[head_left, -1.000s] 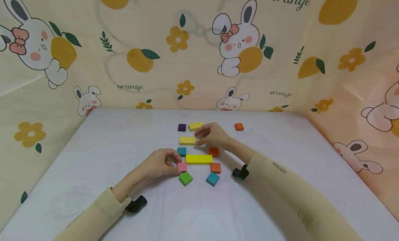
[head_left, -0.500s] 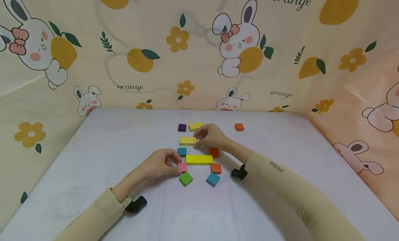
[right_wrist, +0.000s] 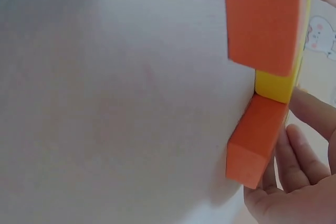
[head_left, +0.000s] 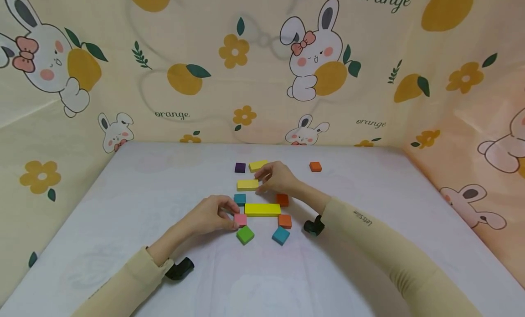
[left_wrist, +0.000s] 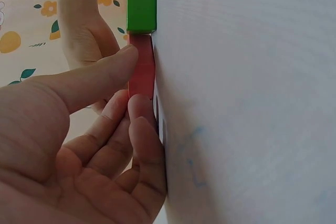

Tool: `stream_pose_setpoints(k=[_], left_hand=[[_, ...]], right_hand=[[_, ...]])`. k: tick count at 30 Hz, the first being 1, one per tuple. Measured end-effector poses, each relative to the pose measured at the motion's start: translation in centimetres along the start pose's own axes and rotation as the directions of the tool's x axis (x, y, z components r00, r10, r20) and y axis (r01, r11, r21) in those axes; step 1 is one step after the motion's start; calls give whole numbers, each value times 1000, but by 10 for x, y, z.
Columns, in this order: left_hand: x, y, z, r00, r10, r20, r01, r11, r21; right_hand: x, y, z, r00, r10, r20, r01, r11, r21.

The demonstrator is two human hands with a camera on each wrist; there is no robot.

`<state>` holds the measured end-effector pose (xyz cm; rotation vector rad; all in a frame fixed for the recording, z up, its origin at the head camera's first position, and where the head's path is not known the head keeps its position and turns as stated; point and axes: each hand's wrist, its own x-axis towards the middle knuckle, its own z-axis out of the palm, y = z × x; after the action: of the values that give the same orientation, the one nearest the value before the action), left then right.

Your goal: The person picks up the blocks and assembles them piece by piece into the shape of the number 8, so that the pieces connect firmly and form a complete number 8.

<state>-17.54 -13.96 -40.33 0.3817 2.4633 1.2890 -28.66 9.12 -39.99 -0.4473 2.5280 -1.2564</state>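
My left hand (head_left: 212,215) pinches a small pink block (head_left: 240,220) on the white table, thumb and fingertips at its left side. In the left wrist view the thumb lies against this block (left_wrist: 142,77), with a green block (left_wrist: 142,4) directly beyond it. Farther back, my right hand (head_left: 279,178) grips the right end of a short yellow block (head_left: 247,185) between thumb and fingers. A long yellow block (head_left: 262,210) lies between the two hands. The right wrist view shows my right hand (right_wrist: 307,166) behind orange blocks, its fingertips partly hidden.
Around the long yellow block lie teal (head_left: 239,199), red-orange (head_left: 282,200), orange (head_left: 285,221) and blue (head_left: 280,235) blocks. At the back are a purple block (head_left: 240,167), another yellow block (head_left: 257,166) partly behind the right hand, and an orange block (head_left: 315,166). A patterned cloth (head_left: 262,94) encloses the table.
My right hand and forearm have shifted slightly left. The left hand stays at the pink block, and the blocks keep their places.
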Motion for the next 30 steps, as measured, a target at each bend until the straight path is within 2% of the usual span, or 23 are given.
stream_pose_setpoints(k=[10,18,25,30], left_hand=[[1,-2,0,1000,6,0,-6,1000,-5],[2,-4,0,1000,12,2,-12,1000,4],[2,-7,0,999,35,5,-35,999,15],[3,-6,1,1000,24,4,-24,1000,15]], right_hand=[[-1,-3,4,999,-21,-26,20,998,-56],[-1,-1,-5,997,-9,-83,2,996,-84],[-11,2,-15,987,4,-159,-6,1000,-14],[-30,6,-19,982,26,-189,-19,999,37]])
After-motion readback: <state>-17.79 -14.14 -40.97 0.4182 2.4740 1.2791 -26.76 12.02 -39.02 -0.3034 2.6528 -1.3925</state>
